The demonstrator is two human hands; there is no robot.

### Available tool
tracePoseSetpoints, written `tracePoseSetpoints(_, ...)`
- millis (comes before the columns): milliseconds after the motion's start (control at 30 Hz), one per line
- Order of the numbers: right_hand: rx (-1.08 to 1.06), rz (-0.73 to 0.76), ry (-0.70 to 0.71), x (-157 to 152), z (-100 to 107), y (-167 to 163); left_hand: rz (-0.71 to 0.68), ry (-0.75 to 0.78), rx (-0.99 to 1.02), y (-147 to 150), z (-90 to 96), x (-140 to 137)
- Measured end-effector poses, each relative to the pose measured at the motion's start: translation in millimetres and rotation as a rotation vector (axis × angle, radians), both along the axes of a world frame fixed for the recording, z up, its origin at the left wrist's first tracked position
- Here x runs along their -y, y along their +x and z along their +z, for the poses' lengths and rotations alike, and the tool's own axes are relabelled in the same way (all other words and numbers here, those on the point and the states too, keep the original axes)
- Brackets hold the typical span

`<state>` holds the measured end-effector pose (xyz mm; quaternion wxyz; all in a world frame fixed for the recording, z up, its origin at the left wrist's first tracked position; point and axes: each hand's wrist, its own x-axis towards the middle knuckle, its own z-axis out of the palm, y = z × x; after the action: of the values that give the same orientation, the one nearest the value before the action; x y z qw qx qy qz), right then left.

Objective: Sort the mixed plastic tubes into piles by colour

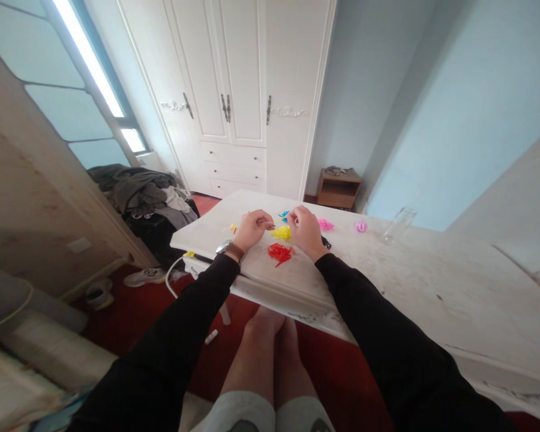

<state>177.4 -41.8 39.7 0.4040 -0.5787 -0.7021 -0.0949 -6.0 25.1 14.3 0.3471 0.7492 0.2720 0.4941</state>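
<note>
My left hand [254, 229], with a watch [228, 247] on its wrist, is closed in a pinch over the white table [369, 282]. A small dark piece [273, 226] shows at its fingertips, too small to name. Facing it, my right hand [305, 231] is also pinched, and what its fingers hold cannot be made out. Between and below the hands lie a yellow pile [281, 233] and a red pile [280, 254] of small strips. Blue pieces [283, 215] lie just beyond, partly covered by my right hand. A black piece [326, 242] lies beside my right wrist.
Pink pieces [326, 224], a pink ball [360, 226] and a clear glass container [400, 224] are on the table to the right. Small yellow and red bits [233, 228] lie left. A white cable [168, 276] hangs by the table's left edge. A wardrobe [247, 72] stands behind.
</note>
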Motion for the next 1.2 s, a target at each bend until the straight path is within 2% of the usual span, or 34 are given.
tracePoseSetpoints(100, 0.014, 0.062, -0.043, -0.8, -2.5, -4.6, 0.008, 0.007, -0.032, -0.7, 1.5, 1.1)
tracePoseSetpoints(400, -0.136, 0.033, -0.046, -3.1, -3.6, 3.2, 0.081, 0.099, -0.254, -3.7, -6.2, -9.3)
tracePoseSetpoints(733, -0.127, 0.071, -0.078, -4.2, -8.3, 2.5, 0.073, 0.106, -0.243, -3.6, -9.6, -12.1)
tracePoseSetpoints(833, -0.048, 0.163, -0.139, -2.6, -6.8, 0.4, 0.133, 0.120, -0.212, -3.7, -7.2, -10.4)
tracePoseSetpoints(967, 0.125, 0.345, -0.285, 5.8, -2.9, -7.3, 0.235, 0.145, -0.147, -4.6, -3.7, -7.9)
tracePoseSetpoints(1100, 0.146, 0.334, -0.407, 12.3, -3.7, -12.6, 0.233, 0.126, -0.127, -5.2, -1.8, -6.1)
tracePoseSetpoints(1200, 0.110, 0.263, -0.390, 12.0, -6.0, -11.5, 0.234, 0.117, -0.125, -5.2, -1.7, -5.5)
